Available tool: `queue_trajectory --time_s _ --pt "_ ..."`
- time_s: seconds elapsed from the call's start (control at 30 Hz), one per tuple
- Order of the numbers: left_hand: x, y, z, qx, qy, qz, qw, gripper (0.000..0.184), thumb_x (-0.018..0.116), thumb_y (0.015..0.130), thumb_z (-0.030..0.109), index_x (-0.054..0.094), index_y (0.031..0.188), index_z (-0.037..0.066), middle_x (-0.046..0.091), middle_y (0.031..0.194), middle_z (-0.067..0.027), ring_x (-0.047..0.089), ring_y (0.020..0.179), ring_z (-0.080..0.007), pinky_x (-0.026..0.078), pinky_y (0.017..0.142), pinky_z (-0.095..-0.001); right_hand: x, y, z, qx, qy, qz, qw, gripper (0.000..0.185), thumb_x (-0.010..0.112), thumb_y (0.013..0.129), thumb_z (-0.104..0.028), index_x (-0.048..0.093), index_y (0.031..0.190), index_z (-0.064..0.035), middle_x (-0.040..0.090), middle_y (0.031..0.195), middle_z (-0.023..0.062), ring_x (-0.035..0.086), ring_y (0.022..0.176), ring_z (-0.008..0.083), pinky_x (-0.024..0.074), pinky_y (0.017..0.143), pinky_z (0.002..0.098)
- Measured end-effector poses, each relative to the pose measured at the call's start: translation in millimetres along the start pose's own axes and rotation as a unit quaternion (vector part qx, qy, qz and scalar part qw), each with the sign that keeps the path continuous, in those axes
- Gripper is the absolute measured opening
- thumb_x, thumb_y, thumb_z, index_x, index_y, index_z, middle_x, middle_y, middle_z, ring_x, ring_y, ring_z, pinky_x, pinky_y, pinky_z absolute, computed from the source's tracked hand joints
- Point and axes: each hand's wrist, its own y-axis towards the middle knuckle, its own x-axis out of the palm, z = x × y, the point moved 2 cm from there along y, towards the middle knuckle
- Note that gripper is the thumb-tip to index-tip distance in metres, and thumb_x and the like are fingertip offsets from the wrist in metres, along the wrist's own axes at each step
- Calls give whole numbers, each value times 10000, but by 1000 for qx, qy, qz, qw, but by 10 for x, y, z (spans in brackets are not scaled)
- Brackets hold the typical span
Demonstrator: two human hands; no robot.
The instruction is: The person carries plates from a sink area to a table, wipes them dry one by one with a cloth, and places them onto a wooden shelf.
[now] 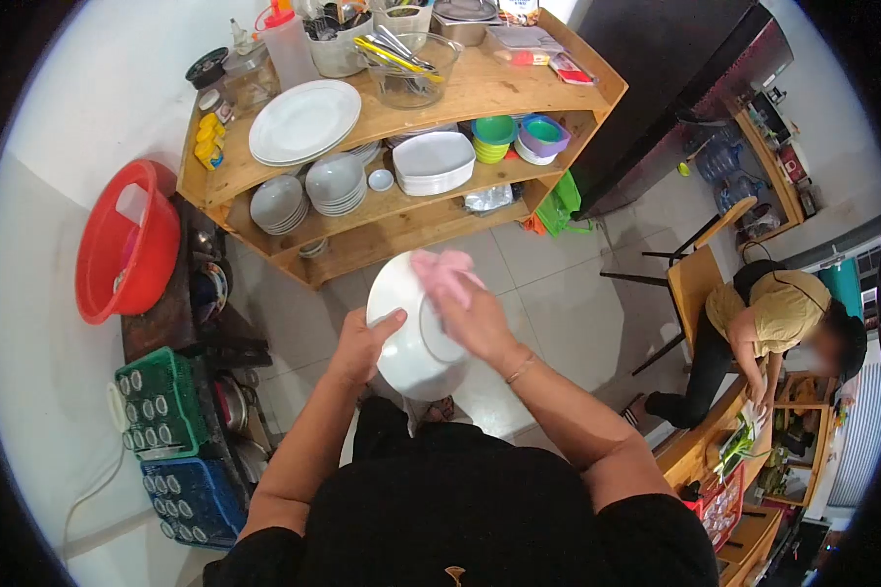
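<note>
In the head view a large white bowl (416, 362) is held up in front of my body, its underside with the foot ring turned toward me. My left hand (364, 342) grips its left rim, with the thumb lying on the outer surface. A pink cloth (440, 269) is bunched under the fingers of my right hand (475, 318), which presses it against the upper right of the bowl. The right fingertips are partly hidden by the cloth and slightly blurred.
A wooden shelf (499, 93) ahead holds white plates (305, 122), stacked bowls (335, 184) and a glass bowl of utensils (411, 83). At left are a red basin (132, 240) and green (162, 401) and blue crates (191, 499) of glasses. Another person (778, 313) bends over greens at right, near a chair (700, 289).
</note>
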Motion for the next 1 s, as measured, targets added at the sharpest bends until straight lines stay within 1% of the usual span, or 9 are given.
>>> queue_trajectory --time_s 0.1,0.2,0.27,0.4,0.47,0.63,0.7,0.87,1.0 --pt "-5 54 -103 32 45 -84 995 313 665 821 131 613 1094 -13 664 962 -99 643 830 -189 509 768 -339 374 -107 -323 -304 -280 -28 910 357 553 846 -233 549 1171 -86 518 1241 157 423 1238 306 311 1052 386" --pt "158 -116 -132 -68 -318 -21 945 287 666 814 125 630 1076 13 664 947 -55 625 862 -161 488 812 -327 418 -103 -423 -372 -246 -63 893 351 565 815 -198 570 1158 -125 499 1274 150 386 1268 287 278 1072 406" --pt "198 -156 20 171 150 10 974 272 655 825 137 635 1065 12 659 933 -26 606 873 -133 471 827 -314 280 202 -222 -379 -184 -52 905 320 563 813 -181 589 1127 -125 526 1250 121 426 1230 291 319 1045 391" --pt "48 -160 -44 -14 58 -46 997 275 646 837 146 623 1057 -17 657 917 -61 611 798 -116 492 712 -277 -71 495 315 71 96 -74 990 247 583 845 -245 629 959 -30 651 798 89 632 704 207 504 647 304" --pt "122 -151 -41 -13 2 -14 1000 267 641 838 142 619 1037 -35 657 915 -85 627 775 -137 507 679 -285 -63 492 652 50 163 -48 984 422 601 837 -386 621 948 21 643 729 132 609 565 181 492 532 304" --pt "-115 31 -61 12 -125 164 978 296 606 863 138 561 1081 -56 644 952 -123 647 799 -223 523 722 -335 90 -67 918 33 -7 33 999 278 545 897 -277 591 997 -22 596 652 33 586 542 159 471 479 327" --pt "-218 171 -141 36 -131 197 971 298 594 870 137 551 1092 -58 642 956 -131 646 810 -236 523 721 -340 367 -307 719 250 203 -38 946 295 531 909 -271 588 1039 -12 640 864 114 632 754 263 509 671 368" --pt "-83 236 -161 9 -23 284 959 236 570 884 129 585 1044 -44 638 952 -106 634 831 -217 518 703 -341 631 -451 197 -266 -169 -1 949 455 577 854 -308 538 1181 7 442 1293 244 399 1228 377 214 1070 518" --pt "11 160 -234 140 -115 52 982 222 576 881 138 601 1018 -35 637 914 -66 607 800 -155 482 682 -286 541 0 24 -276 -243 76 927 440 586 832 -319 568 1171 -40 475 1286 219 413 1225 383 207 1085 491"
